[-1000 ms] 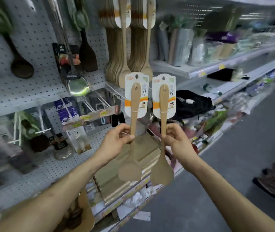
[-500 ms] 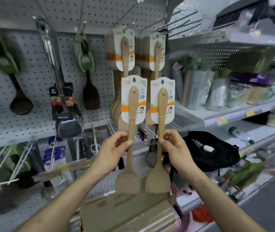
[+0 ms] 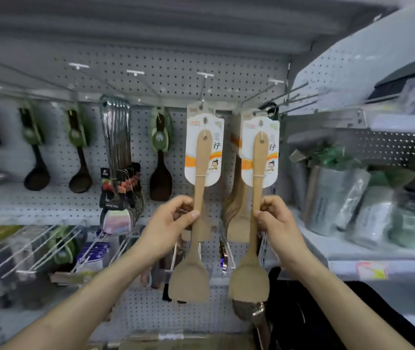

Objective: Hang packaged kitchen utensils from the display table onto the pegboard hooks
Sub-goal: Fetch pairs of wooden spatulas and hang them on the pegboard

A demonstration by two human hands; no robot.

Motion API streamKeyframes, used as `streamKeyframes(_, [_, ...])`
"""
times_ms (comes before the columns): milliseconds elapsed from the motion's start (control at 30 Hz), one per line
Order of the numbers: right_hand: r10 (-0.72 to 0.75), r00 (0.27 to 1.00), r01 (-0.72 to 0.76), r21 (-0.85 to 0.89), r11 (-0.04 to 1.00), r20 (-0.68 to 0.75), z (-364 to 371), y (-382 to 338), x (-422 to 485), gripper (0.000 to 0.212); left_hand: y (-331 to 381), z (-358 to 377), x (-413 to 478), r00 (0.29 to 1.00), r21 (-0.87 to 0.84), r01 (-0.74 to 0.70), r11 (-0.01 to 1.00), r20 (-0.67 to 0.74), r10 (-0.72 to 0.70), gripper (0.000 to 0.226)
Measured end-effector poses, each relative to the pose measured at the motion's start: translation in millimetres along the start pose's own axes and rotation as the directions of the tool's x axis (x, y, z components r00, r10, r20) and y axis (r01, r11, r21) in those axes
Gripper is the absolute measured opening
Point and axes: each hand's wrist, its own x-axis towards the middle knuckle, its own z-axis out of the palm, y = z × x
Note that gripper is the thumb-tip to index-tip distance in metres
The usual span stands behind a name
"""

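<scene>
Wooden spatulas [image 3: 198, 188]: left hand [image 3: 168, 223], right hand [image 3: 277, 223]; card [image 3: 191, 152] print blurred.

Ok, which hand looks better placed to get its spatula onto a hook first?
Probably left. The left hand holds the left spatula with its card hole straight below a hook; the right hand holds the right spatula offset rightward from its hung stack.

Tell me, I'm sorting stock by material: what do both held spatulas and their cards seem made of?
The left spatula and right spatula: pale, matte wood or bamboo, from the tan tone. The left card and right card: likely printed cardboard, flat with colour graphics.
</scene>
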Motion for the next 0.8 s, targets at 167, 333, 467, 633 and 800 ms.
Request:
streamKeyframes(167, [0.0,0.999,0.0,-0.014,1.0,0.043,-22.7,-8.7,25.6,0.02,34.7,13.7,10.9,0.996,0.057,-0.015,0.998,-0.087,0.02,0.006])
streamKeyframes(333, [-0.013,0.999,0.013,0.01,1.0,0.044,-28.3,-14.2,38.7,0.016,46.0,11.2,17.1,0.994,0.095,-0.013,0.995,-0.108,0.023,0.008])
streamKeyframes(467, [-0.002,0.999,0.001,0.023,1.0,0.047,-26.2,-16.3,43.1,0.014,43.9,3.2,24.8,0.993,0.145,-0.018,0.989,-0.113,0.035,0.008])
streamKeyframes(633, [0.001,0.999,-0.003,0.029,1.0,0.053,-25.6,-17.2,49.1,0.012,36.0,-0.4,33.0,0.993,0.178,-0.014,0.984,-0.11,0.034,0.014])
streamKeyframes(800, [0.022,0.999,-0.025,0.056,0.998,0.047,-23.1,-19.6,52.5,0.011,32.7,-2.1,43.0,0.993,0.163,-0.027,0.986,-0.11,0.045,0.024])
